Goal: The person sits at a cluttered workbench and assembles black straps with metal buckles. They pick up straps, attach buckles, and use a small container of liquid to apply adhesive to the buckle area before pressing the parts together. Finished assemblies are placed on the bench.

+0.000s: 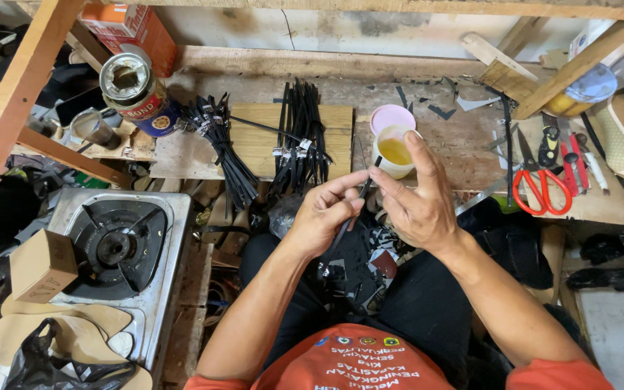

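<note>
The black strap [347, 220] runs slantwise between my two hands, above my lap and just near of the counter [464, 144]. My left hand [324, 209] has its fingers [348, 182] pinched narrow on the strap's upper part, thumb against forefinger. My right hand [417, 198] is half open, fingers spread, its tips meeting the strap's top end beside the left forefinger.

I'd judge the strap wants a firm, steady pinch low down, so the free end stays still while the right fingertips work it. The cup of yellow glue [395, 150] stands on the counter just beyond my right hand, its pink lid [391, 117] behind it, so I should mind my knuckles near its rim. Bundles of black straps [299, 133] lie further left on a wooden board [258, 141]. Red-handled scissors [541, 184] lie well to the right.
</note>
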A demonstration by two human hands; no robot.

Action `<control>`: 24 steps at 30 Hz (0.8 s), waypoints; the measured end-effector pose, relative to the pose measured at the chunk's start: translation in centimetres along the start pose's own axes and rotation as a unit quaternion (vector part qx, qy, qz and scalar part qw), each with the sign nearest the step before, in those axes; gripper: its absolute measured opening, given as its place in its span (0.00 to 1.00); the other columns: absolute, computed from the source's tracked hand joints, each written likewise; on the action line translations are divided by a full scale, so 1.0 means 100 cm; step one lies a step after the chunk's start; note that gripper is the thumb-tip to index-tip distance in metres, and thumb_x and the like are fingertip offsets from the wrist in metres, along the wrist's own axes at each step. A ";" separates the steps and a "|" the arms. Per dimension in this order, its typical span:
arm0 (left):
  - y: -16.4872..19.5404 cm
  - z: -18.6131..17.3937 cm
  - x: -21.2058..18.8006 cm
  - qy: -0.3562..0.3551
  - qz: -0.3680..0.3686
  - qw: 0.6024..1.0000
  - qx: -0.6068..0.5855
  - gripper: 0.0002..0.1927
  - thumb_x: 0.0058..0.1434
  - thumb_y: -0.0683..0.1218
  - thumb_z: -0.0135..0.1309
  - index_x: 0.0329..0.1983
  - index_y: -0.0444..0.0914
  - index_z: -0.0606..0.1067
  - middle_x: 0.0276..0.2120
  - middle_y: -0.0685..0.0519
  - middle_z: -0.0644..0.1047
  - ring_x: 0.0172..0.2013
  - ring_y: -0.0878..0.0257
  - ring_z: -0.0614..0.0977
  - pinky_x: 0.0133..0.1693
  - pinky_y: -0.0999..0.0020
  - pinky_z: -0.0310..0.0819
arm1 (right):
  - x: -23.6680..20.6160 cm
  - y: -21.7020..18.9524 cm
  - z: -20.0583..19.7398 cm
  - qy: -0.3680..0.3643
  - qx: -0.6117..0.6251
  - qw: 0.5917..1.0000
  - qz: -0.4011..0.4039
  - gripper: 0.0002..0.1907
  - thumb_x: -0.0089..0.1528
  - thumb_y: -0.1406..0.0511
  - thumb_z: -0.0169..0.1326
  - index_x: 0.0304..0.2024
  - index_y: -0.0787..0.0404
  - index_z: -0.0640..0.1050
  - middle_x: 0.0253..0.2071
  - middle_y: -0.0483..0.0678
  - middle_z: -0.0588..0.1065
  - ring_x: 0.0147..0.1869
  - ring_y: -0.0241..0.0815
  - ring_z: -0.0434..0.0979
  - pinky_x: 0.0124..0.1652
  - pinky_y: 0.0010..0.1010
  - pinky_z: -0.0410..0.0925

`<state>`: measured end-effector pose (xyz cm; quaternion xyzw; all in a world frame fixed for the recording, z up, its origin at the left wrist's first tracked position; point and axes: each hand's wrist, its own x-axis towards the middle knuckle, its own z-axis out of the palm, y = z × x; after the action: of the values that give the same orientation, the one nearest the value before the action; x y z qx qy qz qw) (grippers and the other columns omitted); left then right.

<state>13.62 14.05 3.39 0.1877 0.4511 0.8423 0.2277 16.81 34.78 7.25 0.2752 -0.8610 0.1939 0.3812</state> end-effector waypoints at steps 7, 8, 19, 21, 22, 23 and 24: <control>-0.004 -0.009 -0.009 -0.032 -0.011 0.997 -0.065 0.29 0.60 0.36 0.50 0.68 0.29 0.69 0.34 0.60 0.71 0.31 0.71 0.71 0.31 0.76 0.67 | -0.002 -0.001 0.002 0.017 0.071 0.996 0.045 0.23 0.61 0.76 0.59 0.57 0.56 0.81 0.76 0.60 0.55 0.79 0.63 0.61 0.72 0.46 0.65; -0.005 -0.011 -0.011 -0.051 0.001 0.996 -0.067 0.29 0.61 0.35 0.50 0.68 0.29 0.69 0.33 0.60 0.71 0.31 0.71 0.71 0.32 0.76 0.67 | -0.002 0.000 0.003 0.019 0.084 0.995 0.050 0.23 0.61 0.76 0.58 0.57 0.56 0.81 0.76 0.60 0.55 0.80 0.62 0.61 0.72 0.45 0.66; -0.023 -0.009 0.007 0.155 0.095 0.981 0.072 0.22 0.68 0.41 0.56 0.64 0.30 0.71 0.37 0.57 0.75 0.34 0.72 0.75 0.33 0.77 0.70 | -0.024 -0.039 0.003 -0.064 0.264 0.941 0.204 0.27 0.61 0.71 0.62 0.62 0.68 0.72 0.52 0.55 0.79 0.55 0.44 0.81 0.56 0.33 0.72; -0.029 -0.008 0.011 0.173 0.122 0.975 0.074 0.22 0.68 0.40 0.57 0.64 0.31 0.70 0.39 0.58 0.75 0.34 0.72 0.75 0.34 0.77 0.71 | -0.031 -0.044 0.005 -0.080 0.294 0.923 0.235 0.29 0.61 0.70 0.62 0.64 0.68 0.71 0.46 0.53 0.81 0.49 0.42 0.83 0.52 0.31 0.73; -0.032 -0.007 0.013 0.181 0.135 0.971 0.075 0.23 0.67 0.39 0.57 0.64 0.31 0.70 0.39 0.58 0.75 0.35 0.72 0.75 0.35 0.77 0.72 | -0.034 -0.045 0.005 -0.082 0.301 0.918 0.246 0.29 0.61 0.70 0.62 0.64 0.68 0.70 0.45 0.52 0.82 0.47 0.41 0.84 0.50 0.31 0.74; -0.034 -0.007 0.013 0.185 0.133 0.971 0.075 0.23 0.67 0.39 0.57 0.64 0.31 0.70 0.39 0.57 0.76 0.34 0.72 0.75 0.34 0.76 0.72 | -0.036 -0.045 0.004 -0.083 0.309 0.912 0.257 0.30 0.60 0.70 0.62 0.64 0.68 0.70 0.43 0.51 0.82 0.45 0.41 0.84 0.49 0.30 0.75; -0.036 -0.007 0.013 0.189 0.132 0.970 0.076 0.23 0.67 0.39 0.58 0.64 0.31 0.70 0.38 0.57 0.76 0.34 0.72 0.75 0.34 0.76 0.72 | -0.038 -0.045 0.003 -0.079 0.308 0.911 0.264 0.30 0.61 0.71 0.62 0.64 0.68 0.70 0.43 0.51 0.82 0.44 0.40 0.84 0.48 0.30 0.75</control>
<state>12.90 16.07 0.11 0.0993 0.5196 0.8485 0.0105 21.55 32.39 4.70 0.1559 -0.8270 0.5208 0.1434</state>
